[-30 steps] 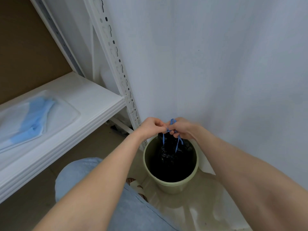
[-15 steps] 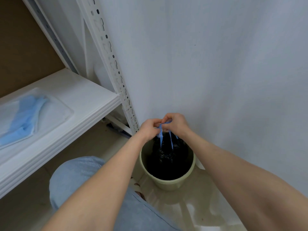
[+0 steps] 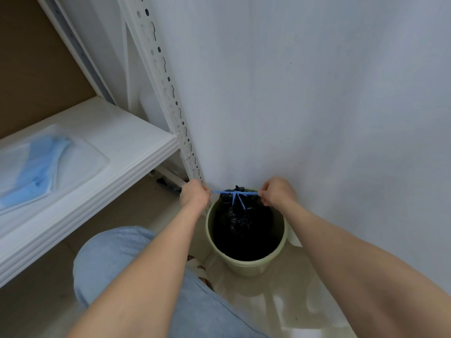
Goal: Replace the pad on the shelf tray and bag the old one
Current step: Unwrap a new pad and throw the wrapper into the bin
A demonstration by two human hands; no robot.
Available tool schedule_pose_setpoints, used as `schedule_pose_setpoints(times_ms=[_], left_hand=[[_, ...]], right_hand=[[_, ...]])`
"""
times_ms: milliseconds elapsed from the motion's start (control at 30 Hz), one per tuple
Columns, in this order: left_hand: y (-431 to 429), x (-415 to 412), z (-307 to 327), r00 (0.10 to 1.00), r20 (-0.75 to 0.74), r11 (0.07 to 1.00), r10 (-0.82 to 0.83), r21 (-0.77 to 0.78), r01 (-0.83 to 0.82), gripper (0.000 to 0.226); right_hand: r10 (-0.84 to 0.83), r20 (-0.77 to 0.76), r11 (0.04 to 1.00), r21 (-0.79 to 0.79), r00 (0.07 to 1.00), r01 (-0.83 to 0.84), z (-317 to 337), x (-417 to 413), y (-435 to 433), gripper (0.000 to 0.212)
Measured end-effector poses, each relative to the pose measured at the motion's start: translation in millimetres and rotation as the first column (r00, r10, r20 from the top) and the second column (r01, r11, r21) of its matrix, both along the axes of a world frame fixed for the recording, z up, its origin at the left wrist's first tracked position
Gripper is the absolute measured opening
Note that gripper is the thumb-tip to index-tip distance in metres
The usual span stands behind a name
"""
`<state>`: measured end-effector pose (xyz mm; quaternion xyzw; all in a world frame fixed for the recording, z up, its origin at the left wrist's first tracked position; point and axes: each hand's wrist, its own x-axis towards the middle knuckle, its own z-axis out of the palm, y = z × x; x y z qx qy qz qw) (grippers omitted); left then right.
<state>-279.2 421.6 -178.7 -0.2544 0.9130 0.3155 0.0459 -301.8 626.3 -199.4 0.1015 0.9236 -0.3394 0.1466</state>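
Down at floor level, against the white wall, a black bag is being closed inside a pale green bin. A blue drawstring is being pulled taut between the two hands: one end is being pinched by the left hand and the other by the right hand. The grip of each is being clamped on the string, with fingers curled round it. The hands are being held well apart, on opposite sides of the bin's rim, and this is judged to be how the knot at the bag's neck is being drawn tight. The string is being stretched level, its long axis running left to right across the bin mouth, with two short tails hanging down from the knot. The bag is being stood upright in the bin, its gathered neck pointing up and its long axis vertical. The old pad is not being shown; it is judged to be inside the bag, though this cannot be confirmed. On the white shelf to the left, a shallow tray is being occupied by a blue-and-white pad, lying with its long axis roughly along the shelf. Its blue layer is being seen folded or rumpled, so whether it is fully spread cannot be told.
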Motion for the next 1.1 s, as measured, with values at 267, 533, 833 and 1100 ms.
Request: schedule_pose_setpoints(times_ms=[267, 533, 833, 1100], left_hand=[[-33.3, 1.2, -12.8, 0.985, 0.065, 0.986, 0.162, -0.043, -0.160, 0.019], [-50.6, -3.3, -17.9, 0.967, 0.120, 0.975, 0.223, -0.030, -0.222, 0.017], [-57.0, -0.4, -28.4, 0.947, 0.109, 0.936, 0.303, 0.152, -0.317, 0.013], [-18.4, -6.1, -18.3, 0.980, 0.011, 0.813, 0.199, 0.556, -0.172, 0.010]], right_hand=[[-0.154, 0.070, 0.982, 0.116, 0.986, 0.146, -16.6, 3.6, 17.9, 0.007], [-0.267, 0.061, 0.955, 0.151, 0.962, 0.255, -31.1, -4.7, 27.0, 0.020], [-0.299, 0.066, 0.952, 0.084, 0.952, 0.293, -37.6, -4.5, 31.7, 0.011], [-0.320, 0.294, 0.623, -0.651, 0.901, 0.434, -32.6, -10.8, 7.5, 0.011]])
